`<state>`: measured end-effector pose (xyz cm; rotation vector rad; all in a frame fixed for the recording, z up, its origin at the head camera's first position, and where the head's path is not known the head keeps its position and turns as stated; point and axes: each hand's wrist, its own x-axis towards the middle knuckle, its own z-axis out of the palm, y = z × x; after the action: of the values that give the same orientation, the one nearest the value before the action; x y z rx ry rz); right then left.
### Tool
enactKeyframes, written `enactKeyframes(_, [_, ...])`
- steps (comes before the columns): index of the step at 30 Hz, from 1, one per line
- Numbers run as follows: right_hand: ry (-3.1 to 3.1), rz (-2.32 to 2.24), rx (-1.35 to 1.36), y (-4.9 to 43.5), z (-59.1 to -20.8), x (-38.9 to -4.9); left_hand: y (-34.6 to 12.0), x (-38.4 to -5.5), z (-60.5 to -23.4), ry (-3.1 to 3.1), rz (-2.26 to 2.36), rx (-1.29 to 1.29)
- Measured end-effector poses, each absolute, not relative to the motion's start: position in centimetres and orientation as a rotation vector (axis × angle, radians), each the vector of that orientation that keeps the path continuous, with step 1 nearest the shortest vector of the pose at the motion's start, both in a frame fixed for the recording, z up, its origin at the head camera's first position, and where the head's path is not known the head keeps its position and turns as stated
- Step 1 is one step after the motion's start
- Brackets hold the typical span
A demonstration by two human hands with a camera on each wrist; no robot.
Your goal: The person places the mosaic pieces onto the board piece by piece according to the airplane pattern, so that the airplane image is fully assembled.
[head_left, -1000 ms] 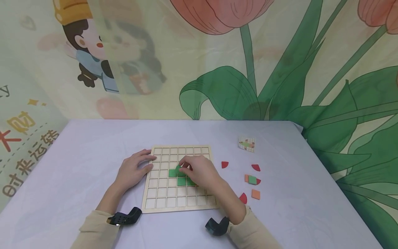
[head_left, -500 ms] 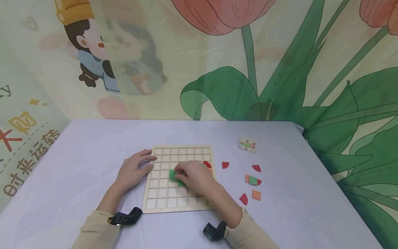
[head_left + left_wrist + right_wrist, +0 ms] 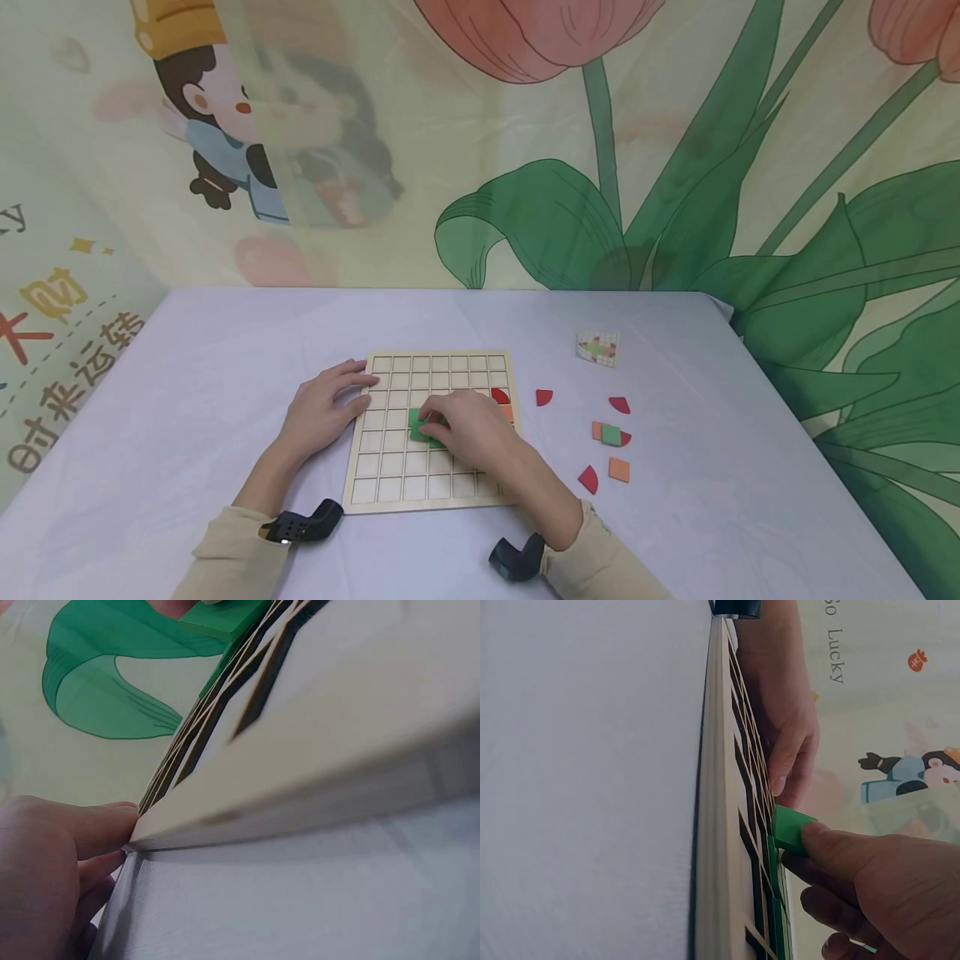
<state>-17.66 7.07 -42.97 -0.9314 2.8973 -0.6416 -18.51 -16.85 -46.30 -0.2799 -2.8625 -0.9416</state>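
Observation:
The wooden grid board (image 3: 382, 467) lies on the white table. At its left edge rests my left hand (image 3: 322, 408), thumb and fingertips touching the frame. Over the middle of the board, my right hand (image 3: 472, 427) pinches a green square tile (image 3: 790, 827) between thumb and fingers; the tile stands tilted against the grid in the right wrist view. Beneath it, more green tiles (image 3: 774, 864) lie in the cells, partly covered by the hand. A red quarter-circle piece (image 3: 500, 396) and an orange square (image 3: 507, 412) show on the board beyond my right hand.
To the right of the board lie loose red quarter-circles (image 3: 588, 479), an orange square (image 3: 618, 470), and a green square (image 3: 611, 435) overlapping other pieces. A small pattern card (image 3: 597, 348) sits further back. A printed curtain (image 3: 420, 125) hangs behind the table.
My right hand has shifted slightly left and toward me over the board with the green tile, uncovering the red and orange pieces. My left hand has stayed at the edge.

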Motion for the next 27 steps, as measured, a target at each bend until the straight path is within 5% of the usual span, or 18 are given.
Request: enactKeyframes(27, [2.938,-0.532,-1.014,6.67,-43.44,-17.3,-16.85,-18.43,-46.1,-2.857,-0.957,-0.283])
